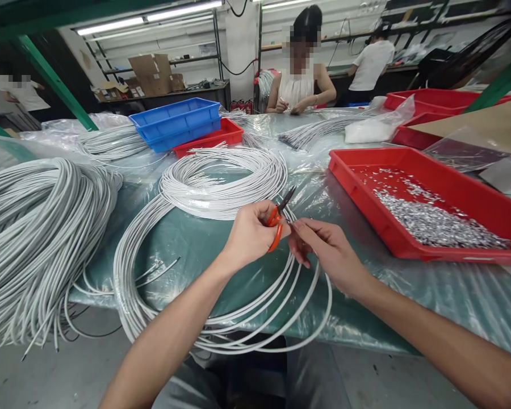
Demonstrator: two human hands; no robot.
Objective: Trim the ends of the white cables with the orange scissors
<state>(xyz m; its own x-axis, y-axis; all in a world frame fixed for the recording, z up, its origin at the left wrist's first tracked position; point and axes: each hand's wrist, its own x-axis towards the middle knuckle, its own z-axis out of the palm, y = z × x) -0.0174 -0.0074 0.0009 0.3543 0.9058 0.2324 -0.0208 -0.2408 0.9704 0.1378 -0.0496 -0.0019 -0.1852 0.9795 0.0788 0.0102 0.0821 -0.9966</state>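
Observation:
My left hand (252,234) is closed around scissors (276,237) with orange handles, and their dark blades point up and away. Right beside it, my right hand (330,250) has its thumb and fingers pinched together at the end of a white cable (330,295); the tip is mostly hidden by the fingers. Both hands meet above a loose coil of white cables (125,267), whose loops hang over the table's near edge. Behind them lies a second, tighter coil of white cable (221,204).
A red tray (366,227) at right holds many small shiny metal pieces. Thick cable bundles (46,216) fill the left side. A blue bin (174,122) sits on a red tray (232,132) at the back. Across the table (349,318) a person (300,88) handles something small.

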